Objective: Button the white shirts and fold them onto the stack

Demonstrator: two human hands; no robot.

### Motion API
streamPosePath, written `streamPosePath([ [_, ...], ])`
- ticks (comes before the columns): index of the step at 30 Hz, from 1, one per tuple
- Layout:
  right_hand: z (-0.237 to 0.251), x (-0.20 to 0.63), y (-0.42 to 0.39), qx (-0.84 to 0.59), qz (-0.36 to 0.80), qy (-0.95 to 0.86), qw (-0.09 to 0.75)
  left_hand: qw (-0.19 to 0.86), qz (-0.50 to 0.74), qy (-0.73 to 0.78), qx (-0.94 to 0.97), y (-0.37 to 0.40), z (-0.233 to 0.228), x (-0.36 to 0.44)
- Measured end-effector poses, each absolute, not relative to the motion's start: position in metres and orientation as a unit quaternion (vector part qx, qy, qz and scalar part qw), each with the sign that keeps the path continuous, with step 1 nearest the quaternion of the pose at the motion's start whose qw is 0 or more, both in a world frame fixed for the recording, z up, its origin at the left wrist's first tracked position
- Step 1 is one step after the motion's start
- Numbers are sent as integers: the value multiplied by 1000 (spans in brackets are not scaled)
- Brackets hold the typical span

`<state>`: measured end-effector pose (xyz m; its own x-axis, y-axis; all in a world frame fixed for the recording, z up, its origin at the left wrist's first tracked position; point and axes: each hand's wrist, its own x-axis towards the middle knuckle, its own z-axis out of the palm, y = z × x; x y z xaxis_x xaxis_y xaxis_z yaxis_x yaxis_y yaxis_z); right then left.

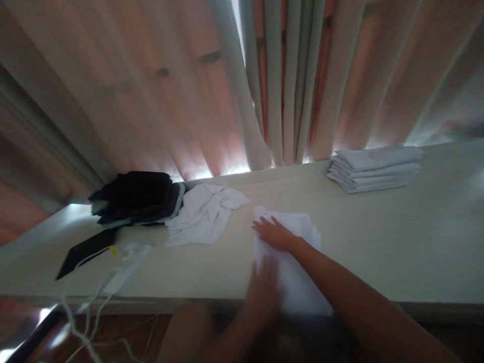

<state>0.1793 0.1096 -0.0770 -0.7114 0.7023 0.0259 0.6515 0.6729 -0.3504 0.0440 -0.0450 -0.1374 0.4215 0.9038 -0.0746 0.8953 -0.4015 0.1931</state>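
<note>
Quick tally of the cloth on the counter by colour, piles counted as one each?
White: 3 - cloth under both hands, crumpled cloth, folded stack
Dark: 1 - dark pile
Total: 4

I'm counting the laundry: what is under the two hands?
A white cloth lies flat under the right hand and left hand, on the table. Anything beneath it is covered.

left hand (pixel 264 290): bare, no glove, blurred | right hand (pixel 275 233): bare, no ring or watch visible | both forearms: uncovered, no sleeve in view | fingers (pixel 260 227): bare
</note>
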Motion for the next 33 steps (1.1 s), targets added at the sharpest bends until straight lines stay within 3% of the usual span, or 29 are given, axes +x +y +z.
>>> streamPosePath([
  [7,-116,159,168,-414,159,-892,89,120,26,547,828,-52,-138,47],
  [15,-95,141,191,-355,108,-921,121,156,35,507,847,-47,-115,31],
  [19,-107,136,206,-338,68,-928,143,137,61,498,854,-46,-117,32],
  [26,-157,137,219,-329,55,-937,102,145,85,480,861,-56,-135,36],
  [33,-143,136,220,-321,50,-942,85,180,112,466,859,-58,-120,29],
])
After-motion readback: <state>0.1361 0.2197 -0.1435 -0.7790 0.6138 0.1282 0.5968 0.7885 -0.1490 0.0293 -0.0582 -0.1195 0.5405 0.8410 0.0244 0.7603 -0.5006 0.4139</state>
